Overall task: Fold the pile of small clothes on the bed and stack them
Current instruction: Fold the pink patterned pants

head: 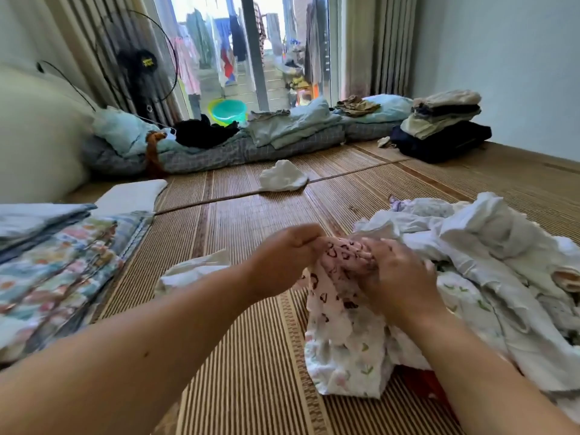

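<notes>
- Left grip (282, 262): fingers curled, pinching the upper edge of the pink garment; raised above the mat, near centre.
- Right grip (398, 271): just beside the left one, fingers bent into the same upper edge and holding it; the fingertips are partly buried in cloth.
- Pink garment (329, 296): small and pale pink with dark heart prints. It hangs bunched from both grips, with its lower part resting on a floral-print piece (348, 362) at the near edge of the pile.
- Pile of small clothes (486, 246): unfolded, mostly white, heaped on the mat at the right, touching the pink garment.
- Folded stack (62, 255): flat, floral and blue fabrics, on the left of the bed, well apart from the pile.
- Woven mat (251, 340): striped brown, covering the bed surface.
- Small white item (283, 176): lies alone on the mat, further back.
- White cloth (194, 268): crumpled, under the left forearm.
- Rolled bedding (282, 136): grey-blue, along the far edge.
- Far stack (445, 120): folded garments, far right corner.
- Standing fan (138, 64): black, by the curtain.
- Green basin (227, 111): behind the bedding, at the glass door.
</notes>
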Tool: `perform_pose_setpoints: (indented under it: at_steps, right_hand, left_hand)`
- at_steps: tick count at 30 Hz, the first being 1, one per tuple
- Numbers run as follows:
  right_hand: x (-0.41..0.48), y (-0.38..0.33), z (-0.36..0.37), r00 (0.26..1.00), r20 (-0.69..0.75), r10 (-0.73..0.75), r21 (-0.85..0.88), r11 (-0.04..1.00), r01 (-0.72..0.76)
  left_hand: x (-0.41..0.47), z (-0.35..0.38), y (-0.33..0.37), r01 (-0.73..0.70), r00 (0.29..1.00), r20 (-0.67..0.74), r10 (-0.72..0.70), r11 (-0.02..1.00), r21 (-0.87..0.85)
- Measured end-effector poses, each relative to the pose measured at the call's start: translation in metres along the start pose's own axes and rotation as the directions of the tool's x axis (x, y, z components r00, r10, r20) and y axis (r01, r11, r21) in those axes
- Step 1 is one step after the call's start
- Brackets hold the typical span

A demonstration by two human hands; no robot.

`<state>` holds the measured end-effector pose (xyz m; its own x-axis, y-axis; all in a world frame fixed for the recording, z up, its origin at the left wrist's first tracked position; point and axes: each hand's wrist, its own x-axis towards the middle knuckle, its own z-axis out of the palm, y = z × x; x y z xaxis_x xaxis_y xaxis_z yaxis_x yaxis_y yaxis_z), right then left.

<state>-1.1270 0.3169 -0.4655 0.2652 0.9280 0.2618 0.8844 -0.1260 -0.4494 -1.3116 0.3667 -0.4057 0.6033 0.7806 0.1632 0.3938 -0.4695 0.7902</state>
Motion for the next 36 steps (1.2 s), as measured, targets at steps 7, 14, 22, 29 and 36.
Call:
perform_pose_setpoints:
  at_steps: [7,14,22,29,36]
  right_hand:
    - [-0.03,-0.037,-0.011,0.995,0.097,0.002,0.468,0.882,-0.048]
    - [-0.088,-0.094,0.013,0.779,0.579,-0.239,0.412,0.911,-0.027]
    - [-0.134,-0.133,0.082,0.705,0.65,-0.284,0.286,0.951,0.119]
    - [-0.115,-0.109,0.076,0.81,0.547,-0.211,0.067,0.976,0.209]
    - [-0.109,-0.097,0.059,0.718,0.67,-0.187,0.188,0.979,0.08]
  left_hand:
    - [-0.102,-0.078,0.03,0.082,0.965,-0.215,-0.15,0.952,-0.295]
    - [-0.182,-0.107,0.019,0.402,0.857,-0.125,-0.5,0.8,-0.445]
    - [-0.229,-0.106,0.011,0.329,0.936,0.073,-0.345,0.781,-0.53]
    - [-0.261,-0.122,-0.05,0.579,0.797,0.126,-0.591,0.806,0.123]
    - [-0.259,-0.095,-0.085,0.598,0.73,0.031,-0.683,0.661,0.453]
